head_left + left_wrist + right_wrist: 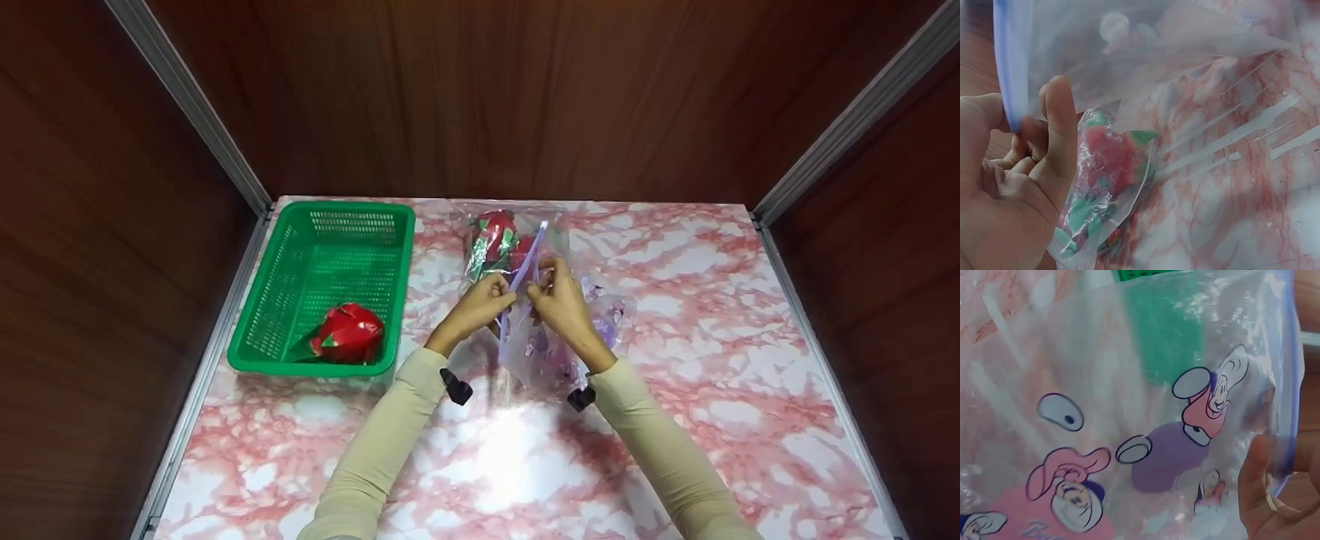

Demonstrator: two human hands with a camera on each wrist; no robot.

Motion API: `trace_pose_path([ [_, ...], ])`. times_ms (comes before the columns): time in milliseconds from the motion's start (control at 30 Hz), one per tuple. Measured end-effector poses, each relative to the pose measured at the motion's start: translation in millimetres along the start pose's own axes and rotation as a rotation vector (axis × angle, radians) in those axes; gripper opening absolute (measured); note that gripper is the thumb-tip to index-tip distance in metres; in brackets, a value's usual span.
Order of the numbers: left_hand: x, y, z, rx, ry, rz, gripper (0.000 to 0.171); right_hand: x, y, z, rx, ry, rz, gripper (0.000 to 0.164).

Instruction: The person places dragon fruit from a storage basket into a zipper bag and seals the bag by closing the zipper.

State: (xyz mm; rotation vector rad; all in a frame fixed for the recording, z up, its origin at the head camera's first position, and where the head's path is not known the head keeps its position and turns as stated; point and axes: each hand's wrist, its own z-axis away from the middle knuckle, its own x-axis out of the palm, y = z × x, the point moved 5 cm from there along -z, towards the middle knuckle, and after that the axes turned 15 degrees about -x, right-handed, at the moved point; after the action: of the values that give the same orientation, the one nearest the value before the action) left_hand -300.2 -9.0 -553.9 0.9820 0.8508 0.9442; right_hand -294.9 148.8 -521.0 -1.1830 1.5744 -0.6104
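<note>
Both hands hold a clear zip bag [547, 352] with printed cartoon figures and a purple zip edge. My left hand [480, 306] pinches that zip edge [1008, 67] between thumb and fingers. On the other side of the bag's mouth, my right hand [561, 301] grips the edge, its thumb [1256, 461] against the printed film [1169, 455]. Just beyond the hands lies a second clear plastic bag [1123, 216] with a red and green dragon fruit [495, 234] inside. Some fingertips are hidden behind the film.
To the left stands a green plastic basket [405, 247], with one red dragon fruit [351, 333] at its near end. Brown wood-grain panels [480, 97] enclose the back and sides of the pink-and-white marbled table [690, 330].
</note>
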Motion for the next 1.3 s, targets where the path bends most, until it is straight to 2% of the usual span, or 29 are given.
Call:
trace_pose_path([
  [233,2.7,-0.4,-0.1,-0.048,-0.03,-0.002,0.015,-1.3,-3.9,0.0,-0.037,-0.031,0.072,0.033],
  [367,1.3,-0.6,-1.9,-0.029,0.021,-0.093,0.015,-0.4,-6.5,1.0,-0.063,-0.07,0.083,0.034],
  [433,-0.5,-1.8,-2.0,-0.024,0.036,-0.103,0.014,-2.2,-7.2,1.4,-0.074,-0.075,0.115,0.034],
  [633,-15.4,-6.9,0.9,-0.062,0.07,0.016,0.018,-18.9,-5.2,1.4,-0.071,-0.032,0.246,0.03],
  [833,-34.7,-8.7,2.5,-0.057,0.128,0.111,0.024,-35.4,-1.4,-0.2,-0.064,-0.026,0.327,0.027],
  [1067,-52.1,-15.4,4.2,-0.1,0.151,0.213,0.008,-52.4,3.7,-0.9,-0.045,-0.01,0.351,0.025],
  [1300,-64.7,-17.2,7.9,-0.098,0.161,0.23,0.013,-65.5,4.4,-1.5,-0.065,0.018,0.333,0.018],
])
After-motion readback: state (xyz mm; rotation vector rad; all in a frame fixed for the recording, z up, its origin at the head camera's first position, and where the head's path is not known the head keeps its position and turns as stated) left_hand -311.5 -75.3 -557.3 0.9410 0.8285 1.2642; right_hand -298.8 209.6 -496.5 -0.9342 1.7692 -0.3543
